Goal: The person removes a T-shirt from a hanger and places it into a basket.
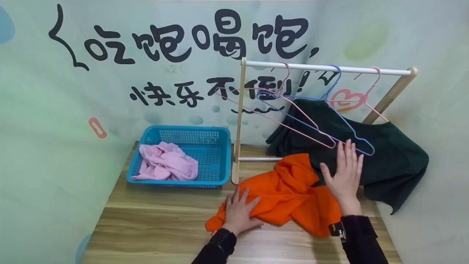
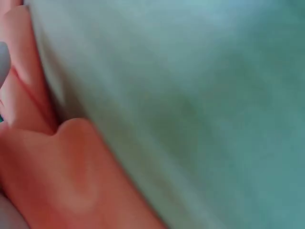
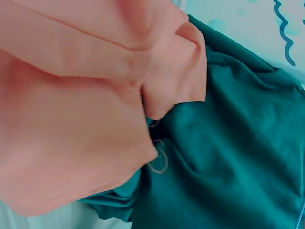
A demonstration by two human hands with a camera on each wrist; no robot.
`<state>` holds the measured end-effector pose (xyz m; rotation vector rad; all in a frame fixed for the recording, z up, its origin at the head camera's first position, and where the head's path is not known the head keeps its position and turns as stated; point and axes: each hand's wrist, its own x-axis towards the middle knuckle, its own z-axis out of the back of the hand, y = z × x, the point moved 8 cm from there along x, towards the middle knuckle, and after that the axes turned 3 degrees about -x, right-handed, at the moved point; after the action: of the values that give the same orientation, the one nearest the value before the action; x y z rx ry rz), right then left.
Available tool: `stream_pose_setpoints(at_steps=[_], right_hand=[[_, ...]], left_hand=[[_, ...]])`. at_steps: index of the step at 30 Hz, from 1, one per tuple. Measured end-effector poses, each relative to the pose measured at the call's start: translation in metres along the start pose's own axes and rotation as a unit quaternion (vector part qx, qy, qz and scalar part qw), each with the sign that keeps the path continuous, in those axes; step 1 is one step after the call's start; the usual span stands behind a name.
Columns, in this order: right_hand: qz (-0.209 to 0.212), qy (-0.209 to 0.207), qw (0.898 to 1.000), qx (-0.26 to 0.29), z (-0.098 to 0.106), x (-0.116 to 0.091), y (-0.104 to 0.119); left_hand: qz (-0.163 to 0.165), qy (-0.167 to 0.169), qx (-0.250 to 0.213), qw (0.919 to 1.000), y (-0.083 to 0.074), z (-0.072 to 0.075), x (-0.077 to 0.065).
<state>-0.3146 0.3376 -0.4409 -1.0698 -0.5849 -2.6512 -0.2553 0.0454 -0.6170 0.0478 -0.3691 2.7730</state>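
Observation:
An orange garment lies crumpled on the wooden table. My left hand, fingers spread, rests on its left end. With its fingers straight, my right hand is held in front of a dark green garment, its fingertips close to the lower end of a blue hanger; whether they touch cannot be told. The green garment hangs from a pink hanger at the right. Another pink hanger hangs bare at the left. In the right wrist view, the orange cloth overlaps the green cloth.
A rack with a white rail and wooden posts stands behind the orange garment. Left of it is a blue basket holding a pink cloth. A printed curtain surrounds the wooden table.

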Motion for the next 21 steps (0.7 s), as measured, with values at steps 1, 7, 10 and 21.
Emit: stream_pose_setpoints(at_steps=[1,7,10,21], right_hand=[[-0.001,0.003,1.000,-0.002,-0.001,-0.002,-0.001],[-0.006,0.022,1.000,-0.010,-0.008,-0.013,-0.004],[-0.007,0.028,1.000,-0.011,-0.011,-0.018,-0.006],[-0.018,0.090,0.996,-0.008,-0.027,-0.049,-0.009]], left_hand=[[0.003,0.003,0.000,1.0000,0.002,-0.003,-0.001],[0.008,-0.006,0.009,0.9999,0.008,-0.006,-0.003],[0.011,-0.028,0.005,0.9995,0.009,-0.002,-0.003],[0.046,-0.095,-0.131,0.9858,0.026,0.031,0.002]])
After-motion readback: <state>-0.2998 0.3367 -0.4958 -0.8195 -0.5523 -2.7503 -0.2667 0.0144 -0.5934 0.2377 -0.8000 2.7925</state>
